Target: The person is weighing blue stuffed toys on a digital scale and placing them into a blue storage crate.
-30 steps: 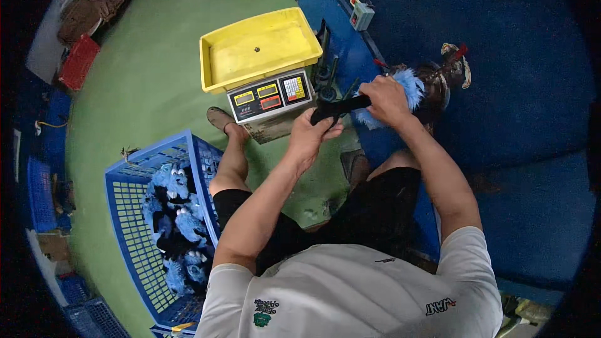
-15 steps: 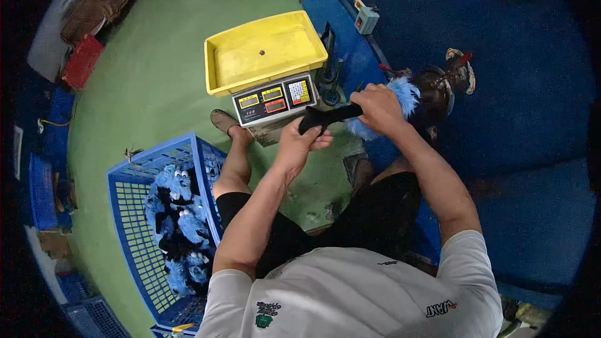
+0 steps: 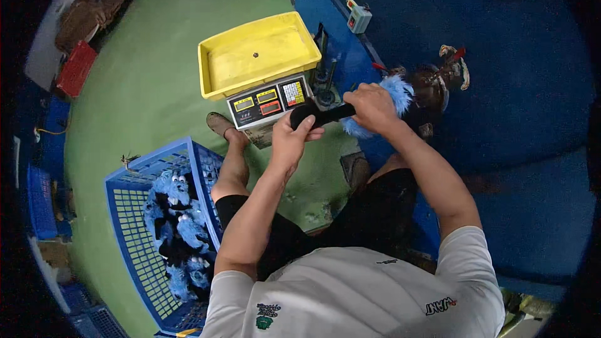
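Between my two hands stretches the black fabric limb (image 3: 333,114) of a blue furry plush toy. My left hand (image 3: 289,143) is closed on its rounded outer end, with the thumb lying on top. Nearer the machine, my right hand (image 3: 374,107) wraps round the limb where it meets the shaggy blue fur (image 3: 397,92). Fur shows on both sides of that hand, and the rest of the toy is hidden by it. Just beyond the fur, a dark cylindrical metal fitting (image 3: 432,84) sticks out from the blue machine; whether the toy touches it I cannot tell.
A scale (image 3: 266,103) with a yellow tray (image 3: 256,56) stands ahead; a small dark object lies in the tray. At my left is a blue plastic basket (image 3: 131,238) holding several blue-and-black plush toys (image 3: 178,231). A blue machine panel (image 3: 501,119) fills the right side, with a grey switch box (image 3: 359,19).
My left hand has shifted slightly, and the limb's outer end now looks rounder and fuller. My right hand keeps its grip. The whole view has moved a little.
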{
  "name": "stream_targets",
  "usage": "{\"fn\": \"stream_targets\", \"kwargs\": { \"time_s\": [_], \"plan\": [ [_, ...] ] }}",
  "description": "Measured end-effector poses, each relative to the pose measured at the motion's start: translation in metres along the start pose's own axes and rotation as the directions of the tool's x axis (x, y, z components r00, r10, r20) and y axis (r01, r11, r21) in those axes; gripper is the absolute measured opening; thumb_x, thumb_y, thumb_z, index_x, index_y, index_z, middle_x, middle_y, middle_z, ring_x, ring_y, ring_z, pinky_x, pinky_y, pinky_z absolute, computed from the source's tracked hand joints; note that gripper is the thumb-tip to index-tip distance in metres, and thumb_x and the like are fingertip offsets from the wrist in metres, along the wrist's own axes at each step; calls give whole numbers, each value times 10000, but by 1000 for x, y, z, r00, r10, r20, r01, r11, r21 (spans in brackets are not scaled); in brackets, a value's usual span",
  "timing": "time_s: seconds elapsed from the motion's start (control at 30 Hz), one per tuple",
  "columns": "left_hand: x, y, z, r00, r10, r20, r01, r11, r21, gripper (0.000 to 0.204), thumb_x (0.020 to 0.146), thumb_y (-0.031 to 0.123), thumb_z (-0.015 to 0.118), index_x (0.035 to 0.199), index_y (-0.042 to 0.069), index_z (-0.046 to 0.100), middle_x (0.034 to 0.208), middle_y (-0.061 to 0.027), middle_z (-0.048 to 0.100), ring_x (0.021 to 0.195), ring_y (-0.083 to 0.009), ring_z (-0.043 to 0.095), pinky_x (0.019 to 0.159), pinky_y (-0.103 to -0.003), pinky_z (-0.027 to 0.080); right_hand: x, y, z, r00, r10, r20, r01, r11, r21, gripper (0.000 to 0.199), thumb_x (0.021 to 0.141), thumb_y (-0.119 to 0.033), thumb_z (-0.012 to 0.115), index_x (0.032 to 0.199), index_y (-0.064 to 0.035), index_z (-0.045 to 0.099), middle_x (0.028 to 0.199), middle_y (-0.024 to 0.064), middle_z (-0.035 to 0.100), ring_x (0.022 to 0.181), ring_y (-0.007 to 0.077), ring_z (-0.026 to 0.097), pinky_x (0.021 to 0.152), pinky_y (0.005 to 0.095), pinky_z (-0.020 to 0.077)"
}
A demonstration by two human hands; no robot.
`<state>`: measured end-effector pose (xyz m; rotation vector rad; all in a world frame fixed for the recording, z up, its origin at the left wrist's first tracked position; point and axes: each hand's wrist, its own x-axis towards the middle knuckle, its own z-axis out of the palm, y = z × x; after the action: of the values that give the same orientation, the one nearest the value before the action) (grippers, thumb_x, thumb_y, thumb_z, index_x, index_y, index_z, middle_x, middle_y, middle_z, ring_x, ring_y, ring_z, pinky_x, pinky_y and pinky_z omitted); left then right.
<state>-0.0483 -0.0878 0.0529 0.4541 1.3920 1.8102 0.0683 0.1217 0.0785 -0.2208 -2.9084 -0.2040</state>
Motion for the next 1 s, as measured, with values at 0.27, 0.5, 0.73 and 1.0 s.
{"fn": "stream_targets", "kwargs": {
  "time_s": [0.27,0.5,0.73,1.0],
  "plan": [
    [-43,-22,-26,973,70,-218,-90,992,-85,195,982,103,622,1104,-44,581,874,-129,682,770,-210,720,695,-289,578,18,-40,-9,998,-55,5,55,998,27,188,726,-148,707,895,-129,628,809,77,698,831,281,614,748,414,468],
    [-66,-28,-35,947,106,-303,-136,987,-82,233,991,148,615,1126,-38,573,907,-152,690,782,-240,723,716,-309,582,25,-58,-5,996,-88,-33,91,993,73,207,730,-156,723,921,-127,647,809,76,696,847,280,611,773,422,464],
    [-90,-40,-26,993,-66,-95,-9,774,-633,565,1024,489,495,1258,-23,545,1060,-196,685,973,-274,703,807,-361,588,22,-71,-8,966,-147,-211,210,926,315,269,732,-233,789,962,-137,688,1072,37,704,1149,254,579,1044,458,415],
    [-40,-27,-4,986,-18,166,123,751,-649,552,1032,460,511,1403,51,495,1251,-138,631,1024,-234,644,898,-323,526,-71,-40,-33,938,-326,-119,342,926,159,221,872,-186,631,1088,-168,674,1336,4,614,1338,272,478,1155,513,336]
  ]
}}
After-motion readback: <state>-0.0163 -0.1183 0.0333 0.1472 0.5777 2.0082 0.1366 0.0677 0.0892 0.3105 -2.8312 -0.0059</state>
